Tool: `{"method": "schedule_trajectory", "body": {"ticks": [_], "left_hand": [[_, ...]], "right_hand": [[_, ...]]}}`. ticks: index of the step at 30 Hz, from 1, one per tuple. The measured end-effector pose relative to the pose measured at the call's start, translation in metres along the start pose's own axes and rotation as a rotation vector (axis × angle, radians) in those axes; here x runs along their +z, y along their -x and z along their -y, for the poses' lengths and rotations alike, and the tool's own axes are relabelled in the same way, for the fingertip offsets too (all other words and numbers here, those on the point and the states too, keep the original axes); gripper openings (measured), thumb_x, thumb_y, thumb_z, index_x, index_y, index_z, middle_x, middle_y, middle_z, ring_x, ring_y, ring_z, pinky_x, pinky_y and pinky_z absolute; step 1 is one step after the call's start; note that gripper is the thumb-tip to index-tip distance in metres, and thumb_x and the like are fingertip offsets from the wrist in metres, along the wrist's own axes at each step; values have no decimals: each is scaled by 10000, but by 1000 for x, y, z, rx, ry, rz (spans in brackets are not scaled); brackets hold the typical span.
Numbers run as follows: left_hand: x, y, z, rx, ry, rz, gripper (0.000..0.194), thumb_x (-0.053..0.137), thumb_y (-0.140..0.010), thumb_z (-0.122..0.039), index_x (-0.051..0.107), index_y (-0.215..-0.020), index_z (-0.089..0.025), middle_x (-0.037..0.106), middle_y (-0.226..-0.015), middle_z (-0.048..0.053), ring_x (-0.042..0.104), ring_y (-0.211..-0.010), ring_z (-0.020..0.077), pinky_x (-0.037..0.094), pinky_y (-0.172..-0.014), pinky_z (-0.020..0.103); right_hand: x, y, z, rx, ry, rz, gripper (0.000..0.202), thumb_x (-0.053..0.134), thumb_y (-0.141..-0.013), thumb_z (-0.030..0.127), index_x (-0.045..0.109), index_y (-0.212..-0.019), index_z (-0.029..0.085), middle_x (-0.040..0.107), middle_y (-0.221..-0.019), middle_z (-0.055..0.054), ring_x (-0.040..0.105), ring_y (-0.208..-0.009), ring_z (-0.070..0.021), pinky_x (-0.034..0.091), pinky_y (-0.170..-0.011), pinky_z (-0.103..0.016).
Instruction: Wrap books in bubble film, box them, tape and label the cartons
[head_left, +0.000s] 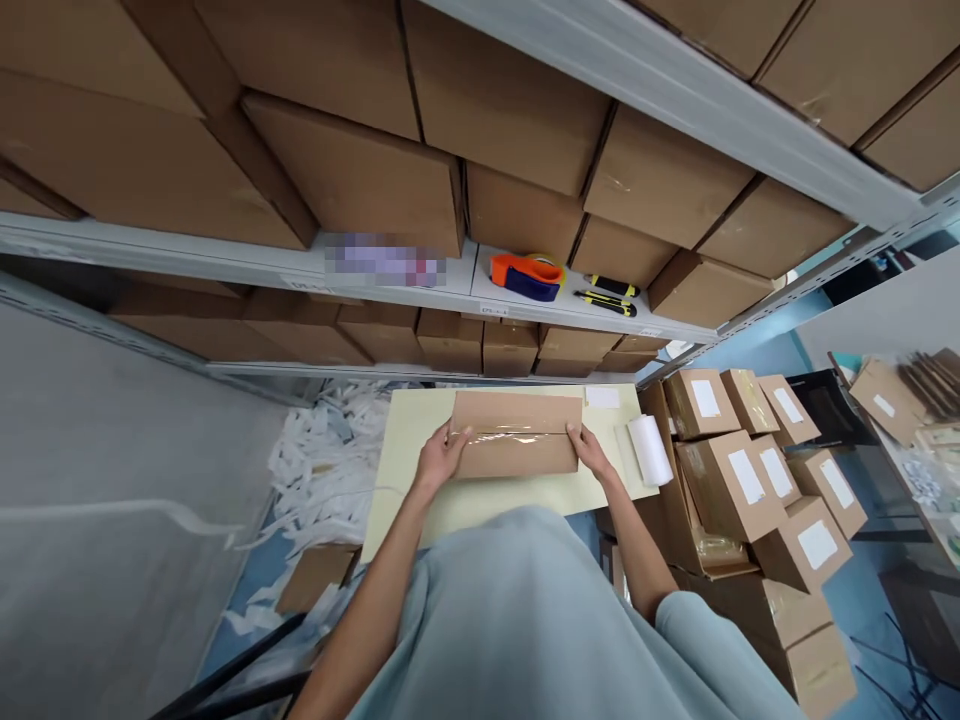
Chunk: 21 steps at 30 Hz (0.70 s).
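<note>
Spanning left to right between both hands, one taped carton (517, 460) sits at the pale table (401, 430); left hand (440, 458) and right hand (590, 449) grasp its opposite short ends, equally near. Beyond: one white roll (650, 451), one orange tape dispenser (528, 276), two cutters (606, 302).

left grip (439, 460) | right grip (590, 452) | both holding taped carton (517, 456) | pale table (411, 425) beneath

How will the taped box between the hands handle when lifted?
The box is probably fairly stiff: its edges look straight between the left hand and right hand. The tape may feel slick, given its shine. Rolling seems unlikely, as the box looks flat-faced. Can't judge weight; contents are hidden.
</note>
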<state>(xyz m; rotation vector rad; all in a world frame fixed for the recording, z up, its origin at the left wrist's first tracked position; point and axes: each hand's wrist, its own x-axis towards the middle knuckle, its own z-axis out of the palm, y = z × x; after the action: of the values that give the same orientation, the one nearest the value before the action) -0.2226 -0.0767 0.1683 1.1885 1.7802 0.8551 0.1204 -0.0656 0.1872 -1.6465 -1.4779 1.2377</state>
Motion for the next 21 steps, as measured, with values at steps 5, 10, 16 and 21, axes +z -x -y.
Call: {"method": "schedule_trajectory", "body": {"ticks": [5, 10, 16, 21], "left_hand": [[-32, 3, 26, -8, -48, -79, 544, 717, -800, -464, 788, -1235, -146, 759, -1281, 191, 727, -1088, 310, 630, -974, 417], [-32, 37, 44, -63, -57, -132, 495, 733, -833, -417, 781, -1274, -196, 772, -1267, 145, 775, -981, 281, 632, -947, 395], [-18, 48, 81, -213, 55, -158, 481, 717, -761, -324, 783, -1225, -217, 821, -1239, 158, 800, -1112, 381, 630, -1034, 486], [-15, 28, 101, -243, 134, -172, 585, 686, -659, -289, 774, -1236, -247, 833, -1194, 142, 757, -1245, 474, 590, -1129, 623]], "right_hand": [[24, 16, -3, -8, 37, -88, 653, 716, -918, 679, 747, -1342, 183, 751, -1323, -188, 733, -1152, -303, 672, -915, -433], [43, 42, -20, 46, 63, -162, 473, 754, -849, 569, 762, -1141, 198, 727, -1128, -136, 741, -888, -260, 686, -757, -400], [81, 67, -42, 41, 113, -225, 287, 844, -751, 439, 713, -934, 261, 800, -903, -79, 819, -880, -349, 712, -831, -520], [91, 76, -47, 16, 143, -95, 604, 901, -720, 470, 745, -1279, 301, 831, -1266, -101, 803, -1199, -416, 650, -1060, -634]]}}
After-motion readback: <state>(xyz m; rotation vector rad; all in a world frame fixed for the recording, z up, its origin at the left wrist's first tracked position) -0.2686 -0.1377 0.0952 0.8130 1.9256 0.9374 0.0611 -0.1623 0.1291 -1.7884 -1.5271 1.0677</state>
